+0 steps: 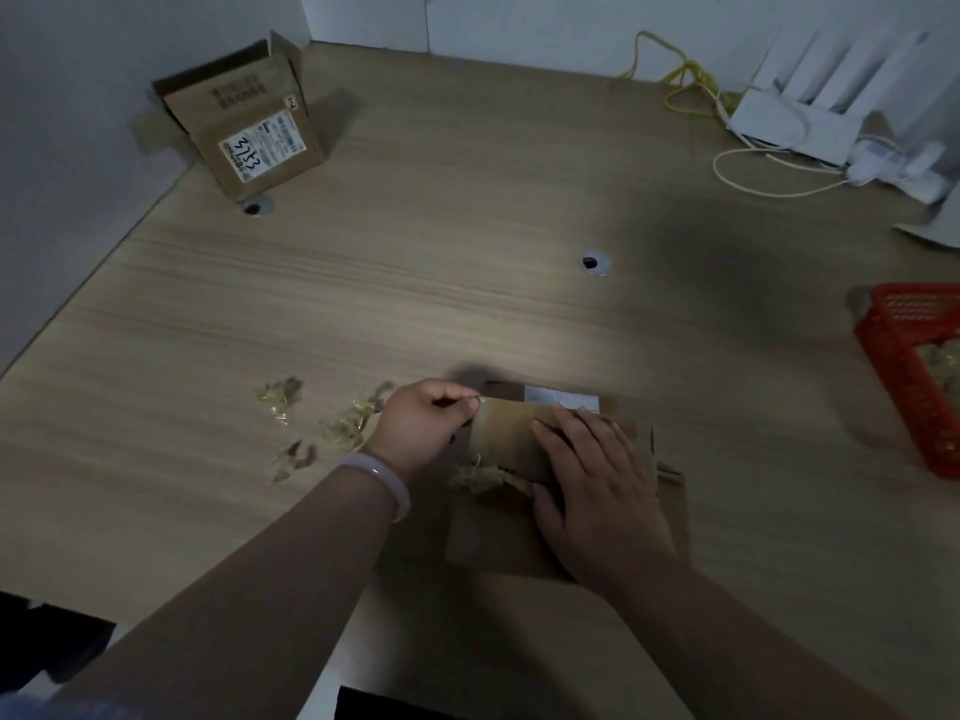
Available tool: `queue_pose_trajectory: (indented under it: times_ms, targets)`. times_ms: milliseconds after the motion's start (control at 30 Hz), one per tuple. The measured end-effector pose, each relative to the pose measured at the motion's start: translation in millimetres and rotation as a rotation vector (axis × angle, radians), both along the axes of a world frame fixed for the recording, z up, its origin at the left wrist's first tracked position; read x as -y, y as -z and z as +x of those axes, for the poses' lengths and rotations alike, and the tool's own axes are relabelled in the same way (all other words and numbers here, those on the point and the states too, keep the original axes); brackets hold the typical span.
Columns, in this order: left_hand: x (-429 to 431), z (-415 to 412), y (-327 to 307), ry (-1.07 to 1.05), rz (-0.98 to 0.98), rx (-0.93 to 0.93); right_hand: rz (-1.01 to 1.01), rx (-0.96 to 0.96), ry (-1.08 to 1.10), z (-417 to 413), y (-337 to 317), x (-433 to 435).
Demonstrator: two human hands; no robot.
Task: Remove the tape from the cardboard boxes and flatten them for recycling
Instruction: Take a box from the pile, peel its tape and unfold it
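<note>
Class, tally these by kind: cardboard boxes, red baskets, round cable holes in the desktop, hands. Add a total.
Cardboard boxes: 2 (open box, near box)
Red basket: 1
Cable holes: 2 (left hole, middle hole)
Hands: 2 (left hand, right hand)
Total: 7

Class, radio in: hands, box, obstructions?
Left hand pinches edge of flat brown cardboard box. Right hand presses it down, fingers straight. Crumpled yellowish tape scraps lie left; nothing blocks.
</note>
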State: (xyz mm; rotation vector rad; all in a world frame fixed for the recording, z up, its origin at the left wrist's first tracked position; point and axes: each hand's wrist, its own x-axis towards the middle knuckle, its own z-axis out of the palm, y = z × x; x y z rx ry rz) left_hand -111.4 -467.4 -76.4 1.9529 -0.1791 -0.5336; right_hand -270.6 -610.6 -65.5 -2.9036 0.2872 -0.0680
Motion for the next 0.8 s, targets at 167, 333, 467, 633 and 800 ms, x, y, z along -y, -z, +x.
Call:
queue_pose_trajectory:
  times_ms: [167,333,467,633,800]
  targets:
    - [6,11,-1,0.199,0.065,0.057,0.014,0.012,-0.001,0,1,0]
    - [8,23,-10,0.353,0.229,0.216,0.000,0.045,0.004,0,1,0]
    - [9,22,-14,0.361,0.247,0.342,0.003,0.052,0.008,-1,2,-1]
    - [8,12,-10,0.377,0.265,0.344,-0.006,0.037,-0.004,-4,3,-3]
    - [6,12,-1,0.121,0.025,-0.052,0.007,0.007,-0.004,-4,-1,-4]
